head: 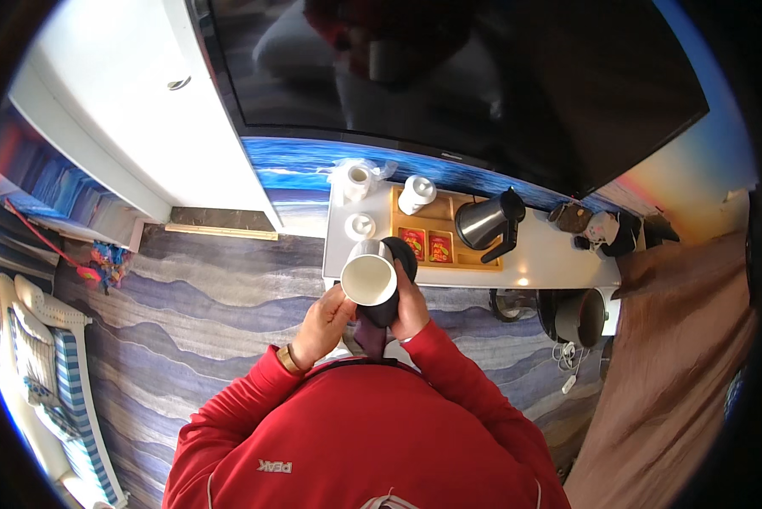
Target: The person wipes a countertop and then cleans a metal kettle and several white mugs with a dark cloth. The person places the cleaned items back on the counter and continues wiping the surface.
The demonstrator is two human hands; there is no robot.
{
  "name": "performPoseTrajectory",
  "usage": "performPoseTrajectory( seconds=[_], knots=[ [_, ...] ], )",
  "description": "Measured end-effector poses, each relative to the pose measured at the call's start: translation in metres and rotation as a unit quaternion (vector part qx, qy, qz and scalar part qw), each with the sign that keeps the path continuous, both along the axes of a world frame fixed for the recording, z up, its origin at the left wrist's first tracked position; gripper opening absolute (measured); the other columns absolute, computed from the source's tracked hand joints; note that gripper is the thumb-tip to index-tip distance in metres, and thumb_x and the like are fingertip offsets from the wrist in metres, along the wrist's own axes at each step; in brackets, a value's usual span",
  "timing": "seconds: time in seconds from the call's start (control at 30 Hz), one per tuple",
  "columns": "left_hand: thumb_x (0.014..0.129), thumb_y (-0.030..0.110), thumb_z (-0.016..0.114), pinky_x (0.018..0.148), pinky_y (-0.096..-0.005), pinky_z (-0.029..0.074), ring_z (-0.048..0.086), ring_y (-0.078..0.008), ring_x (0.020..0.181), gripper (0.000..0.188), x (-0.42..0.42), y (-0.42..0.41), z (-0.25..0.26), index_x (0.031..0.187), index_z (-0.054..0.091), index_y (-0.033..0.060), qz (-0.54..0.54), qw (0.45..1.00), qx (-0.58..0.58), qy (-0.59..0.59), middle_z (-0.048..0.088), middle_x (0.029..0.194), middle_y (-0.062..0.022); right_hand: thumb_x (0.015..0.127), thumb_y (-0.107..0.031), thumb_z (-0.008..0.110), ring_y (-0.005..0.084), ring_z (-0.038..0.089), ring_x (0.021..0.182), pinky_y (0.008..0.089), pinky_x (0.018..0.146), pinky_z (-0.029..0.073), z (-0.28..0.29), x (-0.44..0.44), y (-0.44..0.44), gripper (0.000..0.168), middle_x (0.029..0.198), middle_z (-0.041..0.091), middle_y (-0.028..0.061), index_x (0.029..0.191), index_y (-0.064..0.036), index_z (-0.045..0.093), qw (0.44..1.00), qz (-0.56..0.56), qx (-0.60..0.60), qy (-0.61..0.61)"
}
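A white mug (368, 280), tilted so that its inside faces the camera, is held in front of my waist. My left hand (323, 321) grips it at the lower left with thumb and fingers. On the mug's right side, my right hand (411, 304) holds a dark cloth (380, 313) against it; a purplish part of cloth hangs below. Just beyond the mug stands a white side table, with a small white lidded cup (360, 226) at its near left. Behind that, another white cup (357, 180) sits in clear plastic wrap.
The white cabinet top (546, 261) carries a wooden tray (419, 267) with a white lidded mug (417, 195), red packets (440, 247) and a metal kettle (489, 219). Bags (604, 227) lie farther right. A large television (451, 83) hangs above. A dark bin (578, 317) stands below.
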State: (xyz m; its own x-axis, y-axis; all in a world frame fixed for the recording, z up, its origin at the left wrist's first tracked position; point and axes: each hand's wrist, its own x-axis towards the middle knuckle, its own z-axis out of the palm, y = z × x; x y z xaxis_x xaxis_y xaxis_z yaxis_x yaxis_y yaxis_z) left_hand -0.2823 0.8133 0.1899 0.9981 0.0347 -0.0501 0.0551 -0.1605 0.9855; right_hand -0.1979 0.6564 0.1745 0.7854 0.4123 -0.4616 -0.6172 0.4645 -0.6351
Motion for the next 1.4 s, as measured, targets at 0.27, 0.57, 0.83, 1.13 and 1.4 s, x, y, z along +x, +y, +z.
performPoseTrajectory(
  seconds=[0.27,0.57,0.83,1.13,1.4],
  knots=[
    [0.087,0.008,0.056,0.097,-0.0493,0.041,0.048,-0.0462,0.116,0.011,0.021,-0.011,-0.008,0.091,0.057,-0.0020,0.045,0.935,0.278,-0.216,0.037,0.139,-0.0321,0.099,-0.027,0.051,0.0151,0.055,0.111,0.0309,0.096,0.043,0.026,-0.017,-0.021,0.042,0.123,0.059,0.0064,0.131,0.000,0.047,0.990,0.003,0.007,-0.139],
    [0.076,0.004,0.070,0.093,-0.0480,0.047,0.047,-0.0502,0.120,0.018,0.030,-0.029,0.035,0.089,0.059,-0.0035,0.028,0.905,0.317,-0.281,0.021,0.146,-0.0365,0.087,-0.003,0.061,0.0158,0.063,0.095,0.0279,0.082,0.051,0.000,0.005,-0.028,0.030,0.107,0.066,0.0087,0.116,0.004,0.059,0.952,-0.125,-0.157,-0.230],
    [0.072,0.027,0.084,0.099,-0.0375,0.042,0.046,-0.0269,0.126,0.096,0.054,-0.010,0.043,0.145,0.026,0.0030,0.054,0.950,-0.303,-0.042,0.038,0.144,-0.0183,0.086,-0.001,0.059,0.0158,0.065,0.092,0.0277,0.079,0.051,0.015,0.016,-0.049,0.028,0.105,0.067,0.0083,0.113,0.004,0.060,0.973,0.042,-0.079,-0.211],
    [0.082,0.017,0.069,0.088,-0.0341,0.049,0.061,-0.0201,0.097,0.047,0.063,-0.014,0.014,0.121,0.052,-0.0014,0.092,0.862,-0.489,0.098,0.063,0.106,-0.0089,0.068,0.001,0.071,0.0345,0.063,0.103,0.0349,0.083,0.051,0.047,0.018,-0.037,0.063,0.121,0.059,0.0194,0.129,-0.008,0.054,0.730,0.067,-0.429,-0.528],
    [0.090,0.018,0.059,0.084,-0.0329,0.052,0.063,-0.0193,0.098,0.038,0.061,-0.024,-0.030,0.122,0.053,-0.0020,0.100,0.841,-0.514,0.136,0.063,0.109,-0.0087,0.057,0.010,0.057,0.0364,0.049,0.122,0.0443,0.100,0.042,0.063,0.036,-0.057,0.077,0.137,0.048,0.0163,0.129,-0.017,0.059,0.557,0.236,-0.379,-0.701]
  ],
)
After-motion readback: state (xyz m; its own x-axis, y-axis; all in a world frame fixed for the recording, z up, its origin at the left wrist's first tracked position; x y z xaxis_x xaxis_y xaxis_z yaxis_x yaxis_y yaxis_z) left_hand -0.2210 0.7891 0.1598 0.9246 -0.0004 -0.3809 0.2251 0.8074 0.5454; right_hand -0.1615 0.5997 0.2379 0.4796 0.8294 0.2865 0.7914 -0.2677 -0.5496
